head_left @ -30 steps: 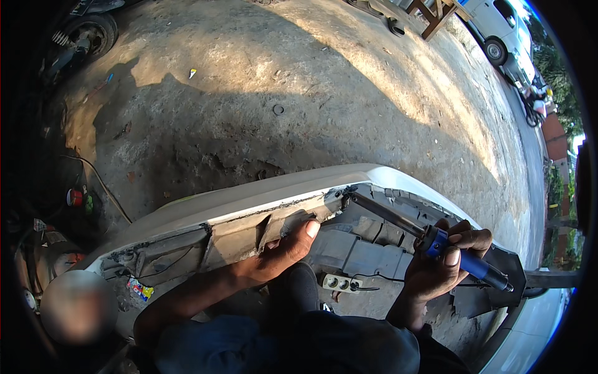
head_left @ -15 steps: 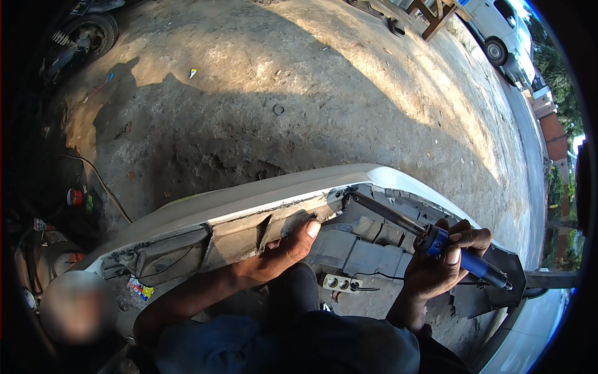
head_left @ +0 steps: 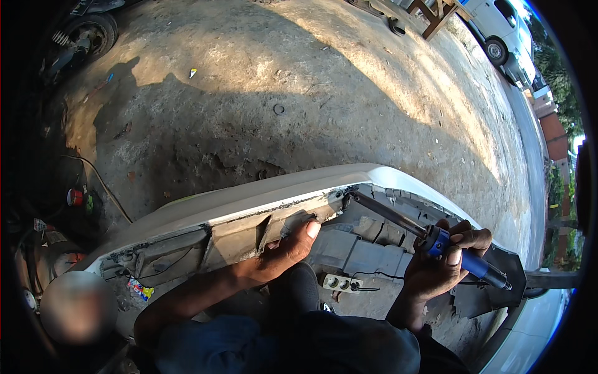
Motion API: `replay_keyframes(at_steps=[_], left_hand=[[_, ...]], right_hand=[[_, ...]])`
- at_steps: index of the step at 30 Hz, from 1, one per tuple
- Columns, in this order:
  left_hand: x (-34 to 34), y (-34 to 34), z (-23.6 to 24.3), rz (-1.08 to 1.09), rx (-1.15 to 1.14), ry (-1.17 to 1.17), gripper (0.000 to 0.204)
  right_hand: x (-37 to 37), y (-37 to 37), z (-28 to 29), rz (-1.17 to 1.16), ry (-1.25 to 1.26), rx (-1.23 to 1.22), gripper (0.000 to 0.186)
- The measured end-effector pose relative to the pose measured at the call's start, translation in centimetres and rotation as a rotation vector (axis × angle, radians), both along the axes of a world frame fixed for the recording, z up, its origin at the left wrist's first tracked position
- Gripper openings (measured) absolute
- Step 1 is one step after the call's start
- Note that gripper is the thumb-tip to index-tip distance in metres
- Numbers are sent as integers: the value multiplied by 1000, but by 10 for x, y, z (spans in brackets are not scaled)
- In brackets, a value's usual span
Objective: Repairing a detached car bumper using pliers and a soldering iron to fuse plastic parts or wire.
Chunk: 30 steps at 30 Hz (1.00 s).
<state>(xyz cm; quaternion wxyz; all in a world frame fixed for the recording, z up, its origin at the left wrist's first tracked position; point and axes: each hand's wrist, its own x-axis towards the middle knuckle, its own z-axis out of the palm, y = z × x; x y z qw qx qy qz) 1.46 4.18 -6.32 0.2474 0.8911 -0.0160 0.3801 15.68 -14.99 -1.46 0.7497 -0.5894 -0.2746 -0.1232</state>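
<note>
A white car bumper (head_left: 274,189) lies across in front of me, its rough grey inner side toward me. My left hand (head_left: 289,248) grips the inner lip, thumb on top; the other fingers are mostly hidden behind the lip. In my right hand (head_left: 439,271) is a blue-handled soldering iron (head_left: 392,216), its long dark metal barrel slanting up and left. Its tip is at the dark, scorched-looking corner of the bumper's inner edge; I cannot tell whether it touches.
A white power strip (head_left: 341,283) with a black plug lies below the bumper. Near my left arm are a colourful wrapper (head_left: 139,289) and a red can (head_left: 75,197). A wheel (head_left: 93,34) stands far left, a wooden bench (head_left: 433,15) and white vehicle (head_left: 498,34) far right.
</note>
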Motion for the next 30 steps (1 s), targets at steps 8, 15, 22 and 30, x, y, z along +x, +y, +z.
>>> replay_keyframes(at_steps=[8, 15, 22, 30], left_hand=[[-8, 1, 30, 109, 617, 439, 30], [1, -3, 1, -105, -251, 60, 32], [-4, -8, 11, -152, -568, 143, 33], [-9, 2, 37, 43, 512, 449, 33]], right_hand=[[-1, -1, -2, -24, 22, -7, 42], [1, -4, -5, -39, 15, -18, 42], [1, -1, -2, -12, -5, -9, 43], [1, -1, -2, -8, -9, -14, 40]])
